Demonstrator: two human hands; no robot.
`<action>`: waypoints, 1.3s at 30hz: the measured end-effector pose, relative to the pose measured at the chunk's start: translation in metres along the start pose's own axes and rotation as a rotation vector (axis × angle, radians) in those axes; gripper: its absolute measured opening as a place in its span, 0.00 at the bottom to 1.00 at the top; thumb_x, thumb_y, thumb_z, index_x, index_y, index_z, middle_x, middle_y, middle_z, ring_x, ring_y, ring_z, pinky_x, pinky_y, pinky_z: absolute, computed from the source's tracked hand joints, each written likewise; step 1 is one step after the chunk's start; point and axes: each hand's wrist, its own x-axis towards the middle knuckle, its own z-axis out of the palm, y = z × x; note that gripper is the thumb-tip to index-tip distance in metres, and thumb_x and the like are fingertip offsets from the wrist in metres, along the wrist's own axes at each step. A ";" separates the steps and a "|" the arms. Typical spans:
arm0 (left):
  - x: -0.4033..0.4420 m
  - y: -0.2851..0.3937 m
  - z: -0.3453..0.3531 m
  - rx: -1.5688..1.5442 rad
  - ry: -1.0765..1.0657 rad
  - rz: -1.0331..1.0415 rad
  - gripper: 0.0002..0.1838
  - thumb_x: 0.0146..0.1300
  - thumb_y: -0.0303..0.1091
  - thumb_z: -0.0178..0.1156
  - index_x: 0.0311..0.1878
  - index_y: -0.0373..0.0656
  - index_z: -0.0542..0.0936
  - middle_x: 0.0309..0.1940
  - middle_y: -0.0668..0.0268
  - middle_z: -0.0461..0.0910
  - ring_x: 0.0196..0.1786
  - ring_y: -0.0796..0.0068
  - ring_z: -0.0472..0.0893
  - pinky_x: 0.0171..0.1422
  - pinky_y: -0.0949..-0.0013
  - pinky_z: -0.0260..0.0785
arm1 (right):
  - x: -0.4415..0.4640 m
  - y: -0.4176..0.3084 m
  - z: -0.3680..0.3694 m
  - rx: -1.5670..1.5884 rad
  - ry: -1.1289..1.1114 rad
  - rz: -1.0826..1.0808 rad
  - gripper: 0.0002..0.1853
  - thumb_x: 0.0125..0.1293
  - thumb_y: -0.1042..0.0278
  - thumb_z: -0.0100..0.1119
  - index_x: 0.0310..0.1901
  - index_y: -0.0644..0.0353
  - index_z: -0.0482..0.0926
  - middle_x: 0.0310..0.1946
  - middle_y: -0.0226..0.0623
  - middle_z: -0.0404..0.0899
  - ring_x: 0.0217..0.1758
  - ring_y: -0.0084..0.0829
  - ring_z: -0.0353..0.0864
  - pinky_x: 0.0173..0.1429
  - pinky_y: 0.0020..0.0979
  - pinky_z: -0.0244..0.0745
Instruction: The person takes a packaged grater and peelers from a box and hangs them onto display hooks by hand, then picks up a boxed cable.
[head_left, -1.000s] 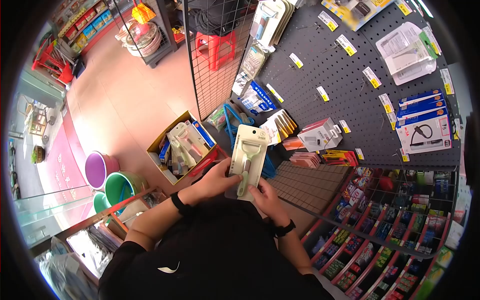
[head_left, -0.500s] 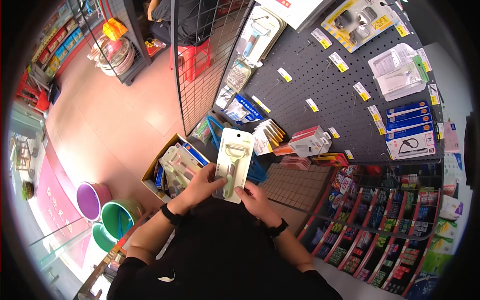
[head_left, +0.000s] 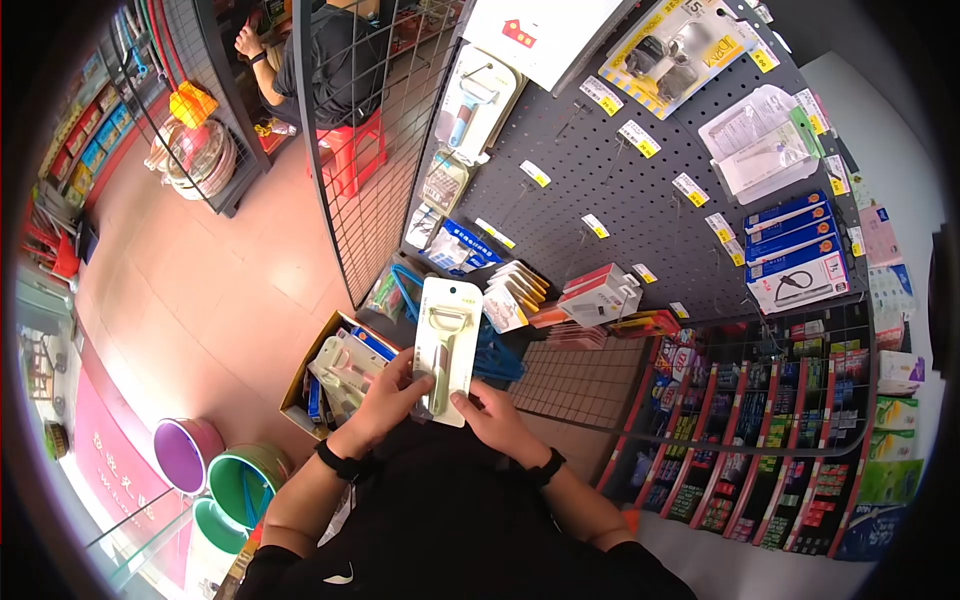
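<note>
A carded peeler with a pale green handle [head_left: 447, 350] is held upright in front of my body. My left hand [head_left: 392, 398] grips its left edge, the thumb lying on the front of the pack. At the lower right edge, my right hand [head_left: 488, 414] pinches the card with thumb and fingers. Left of the pack, an open yellow-edged box [head_left: 291, 392] holds several packaged items, among them similar carded peelers [head_left: 345, 368]. Another carded peeler with a blue handle [head_left: 467, 108] hangs on the dark pegboard [head_left: 560, 215].
Price tags, hooks and hanging packages cover the pegboard. A wire mesh panel [head_left: 350, 160] stands at its left, with a person [head_left: 335, 70] on a red stool [head_left: 352, 158] behind. Purple [head_left: 190, 452] and green tubs [head_left: 245, 487] stand lower left. Racks of small packs [head_left: 760, 430] are lower right.
The view has turned, so the pegboard and mesh panel appear farther left, and more of the seated person shows. The carded peeler stays in both hands, now lower and farther left in the view.
</note>
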 end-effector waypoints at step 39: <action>0.010 -0.021 0.072 0.319 0.120 0.118 0.19 0.66 0.33 0.63 0.58 0.40 0.75 0.35 0.63 0.78 0.38 0.72 0.79 0.43 0.65 0.72 | 0.002 0.020 -0.089 0.242 -0.162 0.087 0.15 0.77 0.73 0.55 0.60 0.69 0.77 0.52 0.35 0.82 0.53 0.22 0.78 0.60 0.27 0.72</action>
